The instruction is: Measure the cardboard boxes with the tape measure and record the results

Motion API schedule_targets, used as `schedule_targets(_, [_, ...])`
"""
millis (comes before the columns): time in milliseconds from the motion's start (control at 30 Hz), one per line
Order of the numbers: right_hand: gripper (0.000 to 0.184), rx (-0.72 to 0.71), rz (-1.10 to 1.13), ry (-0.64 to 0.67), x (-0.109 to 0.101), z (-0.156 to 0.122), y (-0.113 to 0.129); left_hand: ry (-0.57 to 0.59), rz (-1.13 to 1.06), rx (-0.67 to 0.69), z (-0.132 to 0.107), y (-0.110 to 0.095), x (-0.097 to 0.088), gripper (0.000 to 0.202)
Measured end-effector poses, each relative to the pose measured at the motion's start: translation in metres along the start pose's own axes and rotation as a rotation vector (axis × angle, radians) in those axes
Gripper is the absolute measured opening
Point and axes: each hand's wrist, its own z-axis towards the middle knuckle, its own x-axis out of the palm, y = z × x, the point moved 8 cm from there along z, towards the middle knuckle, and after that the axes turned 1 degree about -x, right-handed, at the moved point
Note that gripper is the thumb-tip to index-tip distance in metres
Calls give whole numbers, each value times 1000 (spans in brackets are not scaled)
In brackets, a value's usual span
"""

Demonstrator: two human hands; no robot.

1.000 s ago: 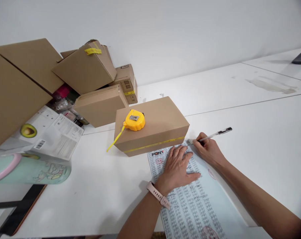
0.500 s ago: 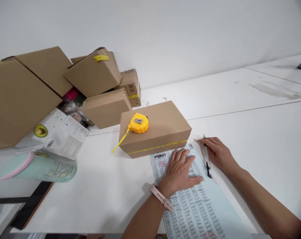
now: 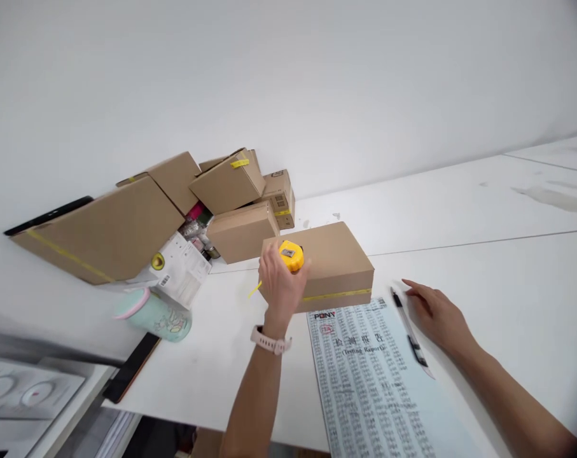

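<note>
On the counter (image 3: pixel 212 369), near its middle, sat a closed brown box (image 3: pixel 340 251), its contents hidden, with the yellow tape measure (image 3: pixel 292 256) on the left end of its top. The left hand (image 3: pixel 282 286) was around the tape measure, fingers on one side and thumb on the other; I could not tell whether that grip was clamped on it. The right hand (image 3: pixel 438 318) lay just beside a pen (image 3: pixel 409 334), its grip loosely parted. The pen rested along the right side of a pale blue report (image 3: pixel 364 381), which lay in front of the box.

Left of these stood more containers — a large carton (image 3: pixel 102 229), a tilted carton (image 3: pixel 228 186) resting on a lower carton (image 3: pixel 243 233), and a white printed box (image 3: pixel 186 273) — their insides out of sight. Small wrapped goods (image 3: pixel 193 229) showed between the cartons. A mint tumbler (image 3: pixel 161 316) lay tilted in view, what it held hidden.
</note>
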Motion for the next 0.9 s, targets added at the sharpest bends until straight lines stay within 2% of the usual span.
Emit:
schedule_targets(67, [42,32,48,-8,-2,0,0,119,-149,-200,10,15,16,73])
schedule_targets(133, [40,70,99,-73,-12,-2,6,177,-273,-300,7,14,25,73])
schedule_targets(200, [37,126,167,-215,-35,-4,19,253,-360,-324,-5,-1,30,68])
schedule_targets(267, [35,199,293,-328,-62,-6,39,387,-471,-330,-22,-24,38,57])
schedule_targets(300, [35,232,400,-296,-69,-4,51,472,-534,-330,-32,-37,43,55])
schedule_targets(333, [37,262,531,-187,-70,0,66,562,-607,-338,-42,-49,48,55])
schedule_targets(400, [48,302,822,127,-64,7,100,735,-753,-371,-59,-70,59,56])
schedule_targets(467, [58,267,994,361,-61,11,134,851,-852,-403,-70,-82,67,58])
schedule_targets(500, [60,248,1029,431,-61,13,146,880,-871,-408,-72,-85,69,59])
schedule_targets(567, [60,236,1030,487,-60,16,160,902,-855,-399,-73,-86,69,58])
schedule_targets(667, [57,271,1043,504,-54,23,167,920,-813,-402,-67,-76,59,61])
schedule_targets(733, [53,282,1090,498,-52,33,167,920,-770,-399,-56,-63,43,63])
schedule_targets(800, [50,293,1116,429,-54,52,157,892,-709,-387,-36,-41,18,63])
schedule_targets(900, [48,348,1065,249,-56,85,124,810,-614,-389,3,7,-29,56])
